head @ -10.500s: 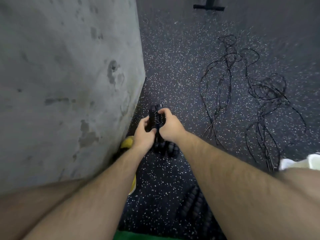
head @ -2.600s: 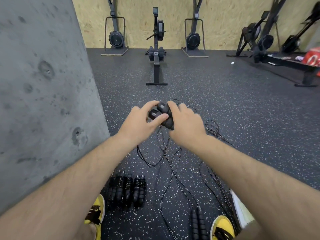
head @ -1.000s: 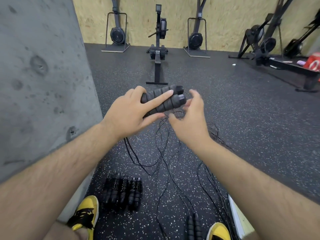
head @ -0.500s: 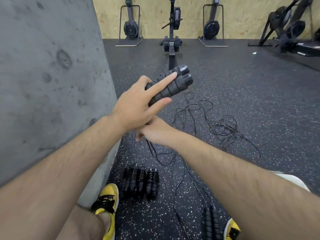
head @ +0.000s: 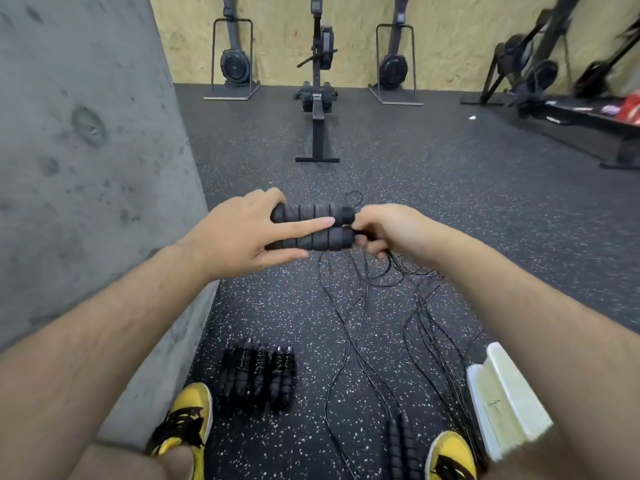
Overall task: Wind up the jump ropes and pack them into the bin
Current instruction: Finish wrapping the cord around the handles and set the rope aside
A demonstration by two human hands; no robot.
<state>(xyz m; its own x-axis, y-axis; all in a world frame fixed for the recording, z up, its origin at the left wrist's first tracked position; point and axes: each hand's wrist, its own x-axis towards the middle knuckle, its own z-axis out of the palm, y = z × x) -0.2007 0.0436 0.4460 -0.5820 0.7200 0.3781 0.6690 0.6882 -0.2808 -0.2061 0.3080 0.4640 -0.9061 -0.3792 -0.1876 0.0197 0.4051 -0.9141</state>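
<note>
Head view, hands: the left hand (head: 239,237) grips a pair of black ribbed foam jump-rope handles (head: 311,227) held side by side, lying level from 9 to 3 o'clock, with the index finger stretched straight along the seam between them and the thumb curled under.
Right hand: the right hand (head: 388,230) is closed at the 3 o'clock end of the handles, its fingers curled round the thin black cord (head: 349,306) where it leaves the handle caps — a pinch on the cord, as far as can be seen.
Cord: it hangs from the hands toward 6 o'clock and trails loose over the dark speckled rubber floor (head: 277,306); no turns lie round the handles yet.
Done so far: three wound black rope bundles (head: 258,375) sit close together on the floor at 7 o'clock, just ahead of the left yellow shoe (head: 187,417).
Left to do: another pair of black handles (head: 401,445) lies at 6 o'clock beside the right yellow shoe (head: 450,455), its cord unwound; more loose cords (head: 436,327) spread toward 4 o'clock.
Bin: a pale translucent plastic container (head: 502,393) shows at 4 o'clock, partly hidden by the right forearm; its inside cannot be seen.
Judgement: roughly midway — winding of this rope is only starting, and the finished bundles are not yet packed.
Surroundings: grey concrete wall (head: 86,168) at 9 o'clock; black rowing machine (head: 317,98) at 12 o'clock.
</note>
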